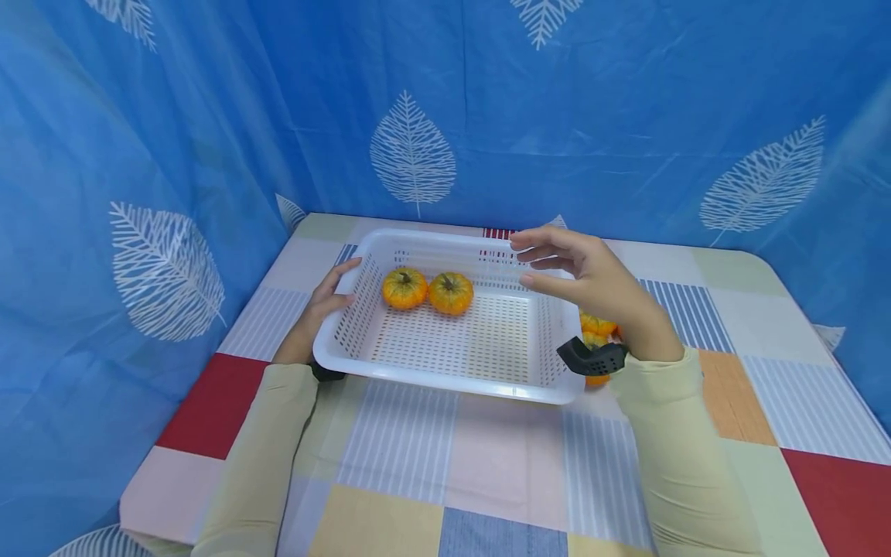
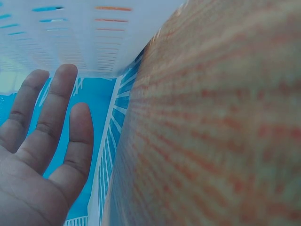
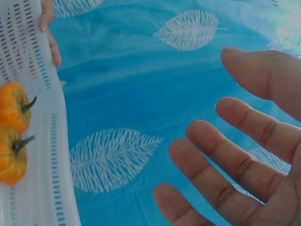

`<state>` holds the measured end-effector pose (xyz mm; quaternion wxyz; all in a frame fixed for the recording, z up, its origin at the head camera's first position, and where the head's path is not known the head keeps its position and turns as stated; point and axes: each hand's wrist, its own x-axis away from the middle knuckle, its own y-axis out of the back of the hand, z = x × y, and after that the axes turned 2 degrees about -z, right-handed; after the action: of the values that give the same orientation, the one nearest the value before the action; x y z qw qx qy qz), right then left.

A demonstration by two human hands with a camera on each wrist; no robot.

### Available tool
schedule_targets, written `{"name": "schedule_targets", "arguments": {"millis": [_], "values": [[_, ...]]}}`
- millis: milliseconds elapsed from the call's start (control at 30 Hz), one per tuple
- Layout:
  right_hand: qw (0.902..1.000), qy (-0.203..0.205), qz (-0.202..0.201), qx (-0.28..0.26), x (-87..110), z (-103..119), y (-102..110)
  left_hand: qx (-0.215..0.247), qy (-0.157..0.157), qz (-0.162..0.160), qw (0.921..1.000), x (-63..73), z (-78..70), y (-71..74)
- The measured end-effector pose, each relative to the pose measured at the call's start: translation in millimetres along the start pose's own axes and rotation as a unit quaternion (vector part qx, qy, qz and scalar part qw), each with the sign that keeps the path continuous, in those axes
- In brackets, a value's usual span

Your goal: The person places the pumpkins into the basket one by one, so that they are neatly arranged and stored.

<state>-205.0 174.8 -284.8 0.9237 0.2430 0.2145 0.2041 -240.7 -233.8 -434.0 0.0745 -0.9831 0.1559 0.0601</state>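
A white slotted plastic basket (image 1: 431, 387) has two small orange-yellow pumpkins, the left one (image 1: 404, 288) and the right one (image 1: 451, 294), side by side at its back left. My left hand (image 1: 319, 313) holds the basket's left rim. From the left wrist, the basket's slotted outside appears above the fingers (image 2: 63, 94), and the thumb is not shown there. Over the basket's right end hovers my right hand (image 1: 585, 271), its fingers loosely bent and apart, with nothing in them. More small pumpkins (image 1: 597, 323) lie right of the basket, partly hidden by the right wrist.
A patchwork-check cloth (image 1: 508, 456) covers the table. Blue curtains (image 1: 501, 116) with white leaf prints hang behind it and on the left side. Each wrist wears a black camera, the right one (image 1: 592, 357) close to the basket's right rim.
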Motion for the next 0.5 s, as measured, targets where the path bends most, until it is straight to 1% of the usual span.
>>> {"name": "schedule_targets", "arguments": {"millis": [267,500], "values": [[0.9989,0.004,-0.036,-0.032,25.3,-16,10,0.006,-0.014,0.006,0.9999,-0.1,1.2,1.5],[0.9965,0.001,-0.071,-0.043,47.9,-36,15,0.005,-0.037,0.015,0.9992,-2.4,4.1,4.1]]}}
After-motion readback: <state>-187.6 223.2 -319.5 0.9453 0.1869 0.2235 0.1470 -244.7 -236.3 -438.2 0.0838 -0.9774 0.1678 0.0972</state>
